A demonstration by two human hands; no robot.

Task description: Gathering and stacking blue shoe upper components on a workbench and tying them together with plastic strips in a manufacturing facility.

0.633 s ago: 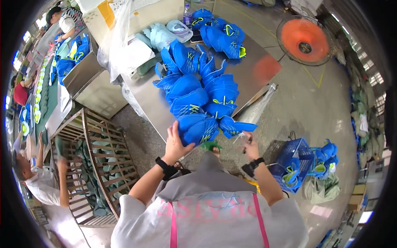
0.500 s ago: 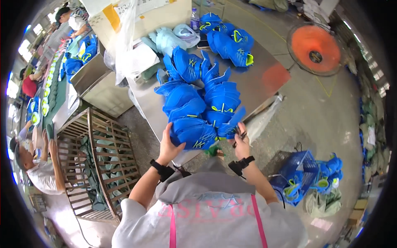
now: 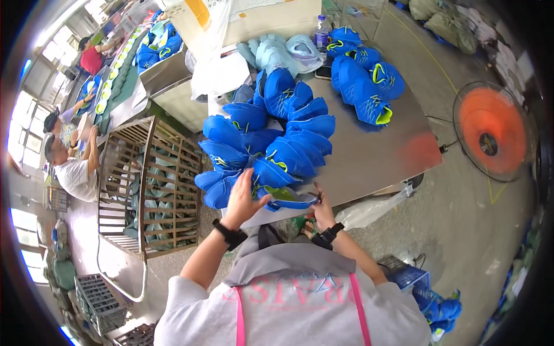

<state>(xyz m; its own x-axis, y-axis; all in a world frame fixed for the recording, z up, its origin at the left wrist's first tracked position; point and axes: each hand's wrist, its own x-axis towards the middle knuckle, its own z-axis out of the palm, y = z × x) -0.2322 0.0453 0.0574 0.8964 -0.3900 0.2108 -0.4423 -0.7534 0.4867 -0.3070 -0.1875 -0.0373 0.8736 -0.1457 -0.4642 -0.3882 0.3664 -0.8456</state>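
A blue shoe upper with a lime-green lining (image 3: 284,196) lies at the near edge of the pile, its opening turned toward me. My left hand (image 3: 242,203) is at its left end, fingers stretched and thumb apart, touching the uppers there. At the other end my right hand (image 3: 321,211) is closed around small dark scissors (image 3: 316,197), partly hidden by the fingers, and touches the upper's tip. Many more blue shoe uppers (image 3: 300,151) overlap in a ring-like pile just beyond both hands.
The metal table (image 3: 398,155) also bears another blue group (image 3: 363,86), pale teal pieces (image 3: 274,55) and a bottle (image 3: 321,34). A slatted crate (image 3: 151,190) stands left, an orange fan (image 3: 490,130) right. Blue baskets (image 3: 412,277) sit low right. Co-workers (image 3: 72,167) are at far left.
The pile has been rearranged, and an upper with its green lining showing now lies between my hands. My right hand has come slightly left and down. The whole view has turned.
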